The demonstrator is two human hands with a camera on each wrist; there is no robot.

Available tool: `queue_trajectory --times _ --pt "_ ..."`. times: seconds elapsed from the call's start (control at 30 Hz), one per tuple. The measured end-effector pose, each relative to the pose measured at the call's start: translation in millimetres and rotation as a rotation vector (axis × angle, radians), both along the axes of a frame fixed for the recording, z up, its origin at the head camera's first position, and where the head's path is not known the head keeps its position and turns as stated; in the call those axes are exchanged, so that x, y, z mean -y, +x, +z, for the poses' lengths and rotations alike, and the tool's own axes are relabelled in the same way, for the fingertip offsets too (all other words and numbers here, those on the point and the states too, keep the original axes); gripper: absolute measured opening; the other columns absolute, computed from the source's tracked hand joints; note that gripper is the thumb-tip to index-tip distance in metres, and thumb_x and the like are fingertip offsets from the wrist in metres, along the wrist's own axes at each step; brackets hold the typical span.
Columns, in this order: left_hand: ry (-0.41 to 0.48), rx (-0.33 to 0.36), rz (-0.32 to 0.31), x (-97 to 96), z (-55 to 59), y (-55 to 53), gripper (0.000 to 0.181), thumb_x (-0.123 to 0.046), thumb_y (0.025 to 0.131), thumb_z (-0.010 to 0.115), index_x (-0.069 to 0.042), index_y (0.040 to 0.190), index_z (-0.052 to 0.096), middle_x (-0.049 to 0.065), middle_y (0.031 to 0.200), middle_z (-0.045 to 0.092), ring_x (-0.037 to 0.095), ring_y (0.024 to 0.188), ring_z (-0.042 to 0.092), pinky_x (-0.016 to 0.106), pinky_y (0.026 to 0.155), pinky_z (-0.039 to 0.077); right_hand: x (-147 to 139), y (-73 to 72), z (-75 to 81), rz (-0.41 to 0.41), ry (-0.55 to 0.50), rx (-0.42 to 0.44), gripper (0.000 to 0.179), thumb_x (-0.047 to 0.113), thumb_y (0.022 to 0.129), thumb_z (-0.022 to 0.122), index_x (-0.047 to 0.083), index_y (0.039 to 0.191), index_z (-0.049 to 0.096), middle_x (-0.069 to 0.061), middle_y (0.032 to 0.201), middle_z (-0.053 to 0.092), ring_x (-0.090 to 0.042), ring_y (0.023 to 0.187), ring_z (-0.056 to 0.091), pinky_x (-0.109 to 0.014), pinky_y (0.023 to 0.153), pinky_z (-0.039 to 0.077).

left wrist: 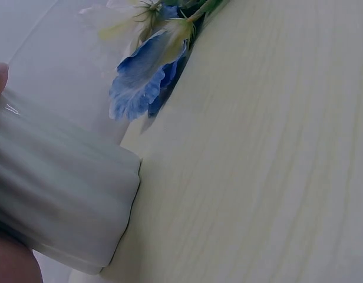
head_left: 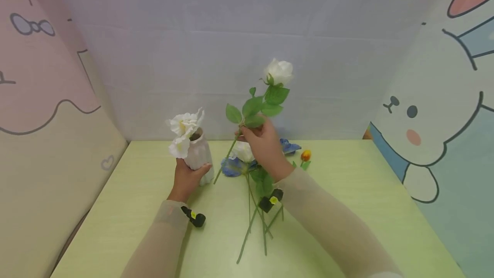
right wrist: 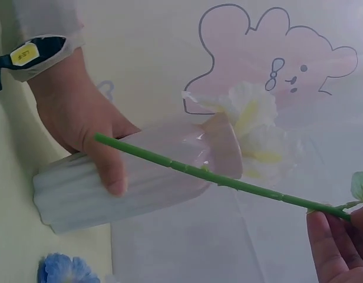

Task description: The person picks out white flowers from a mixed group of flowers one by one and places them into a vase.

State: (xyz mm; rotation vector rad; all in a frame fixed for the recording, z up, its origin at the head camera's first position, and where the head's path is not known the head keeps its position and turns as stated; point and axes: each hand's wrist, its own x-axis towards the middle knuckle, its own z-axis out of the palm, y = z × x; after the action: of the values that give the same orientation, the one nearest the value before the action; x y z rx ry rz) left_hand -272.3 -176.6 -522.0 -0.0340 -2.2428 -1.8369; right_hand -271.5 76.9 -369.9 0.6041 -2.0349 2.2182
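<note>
A white ribbed vase [head_left: 201, 154] stands at the left of the table, its top leaning slightly left in the head view. White flowers [head_left: 184, 124] come out of its mouth. My left hand [head_left: 189, 180] grips the lower part of the vase, the thumb across its front [right wrist: 114, 174]. In my right hand [head_left: 267, 148], the stem of a white rose [head_left: 279, 72] is pinched between thumb and fingers, just under its leaves. The rose is held up right of the vase, bloom high and cut end slanting down left. In the right wrist view the green stem [right wrist: 196, 172] crosses before the vase.
More flowers lie on the table [head_left: 347, 209] beneath my right arm: a blue one [head_left: 231, 167], a white one [head_left: 243, 151], another blue one [head_left: 290, 146] and an orange tulip [head_left: 306, 155]. Their stems point toward me. Printed panels flank both sides, with a pale backdrop behind.
</note>
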Motion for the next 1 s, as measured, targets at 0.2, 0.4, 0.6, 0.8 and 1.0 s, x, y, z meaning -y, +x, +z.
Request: queue_trajectory --times 0.2,0.4,0.6,0.8,1.0 --pt "-0.009 -0.012 0.01 0.0 -5.6 -3.6 0.083 -0.016 0.085 0.087 -0.013 0.147 0.031 0.017 0.124 0.058 0.03 0.108 0.059 0.047 0.096 0.047 7.5 -8.3 9.3 -0.051 -0.086 -0.017 0.024 -0.001 0.104 0.058 0.002 0.127 0.052 -0.023 0.115 0.061 -0.038 0.107 0.067 -0.041 0.091 0.058" --pt "-0.015 -0.031 0.007 -0.5 -4.1 -3.8 0.089 -0.016 0.085 0.087 -0.016 0.152 0.028 0.015 0.133 0.055 0.031 0.118 0.057 0.049 0.102 0.045 14.0 -16.3 24.6 -0.113 -0.168 -0.064 0.026 -0.001 0.103 0.059 0.0 0.128 0.05 -0.023 0.113 0.061 -0.043 0.108 0.066 -0.041 0.09 0.058" --pt "-0.012 -0.037 -0.004 0.7 -4.7 -5.9 0.094 -0.017 0.085 0.087 -0.021 0.155 0.025 0.013 0.133 0.055 0.03 0.115 0.058 0.049 0.099 0.046 22.9 -22.1 39.0 -0.117 -0.26 -0.086 0.026 -0.002 0.102 0.06 -0.001 0.127 0.051 -0.02 0.108 0.062 -0.048 0.108 0.064 -0.043 0.09 0.058" --pt "-0.025 -0.031 0.011 1.1 -7.9 -6.2 0.089 -0.018 0.084 0.088 -0.017 0.151 0.029 0.014 0.122 0.058 0.029 0.106 0.059 0.046 0.094 0.047 32.6 -24.7 48.7 -0.116 -0.306 -0.129 0.023 -0.002 0.103 0.058 -0.001 0.125 0.052 -0.019 0.107 0.062 -0.051 0.106 0.062 -0.044 0.09 0.058" --pt "-0.016 -0.013 0.017 0.8 -10.5 -5.9 0.09 -0.023 0.084 0.089 -0.014 0.15 0.029 0.016 0.126 0.055 0.031 0.111 0.057 0.048 0.098 0.045 38.2 -26.0 53.9 -0.12 -0.311 -0.177 0.023 -0.004 0.104 0.056 -0.003 0.126 0.051 -0.019 0.107 0.062 -0.041 0.1 0.066 -0.044 0.09 0.058"
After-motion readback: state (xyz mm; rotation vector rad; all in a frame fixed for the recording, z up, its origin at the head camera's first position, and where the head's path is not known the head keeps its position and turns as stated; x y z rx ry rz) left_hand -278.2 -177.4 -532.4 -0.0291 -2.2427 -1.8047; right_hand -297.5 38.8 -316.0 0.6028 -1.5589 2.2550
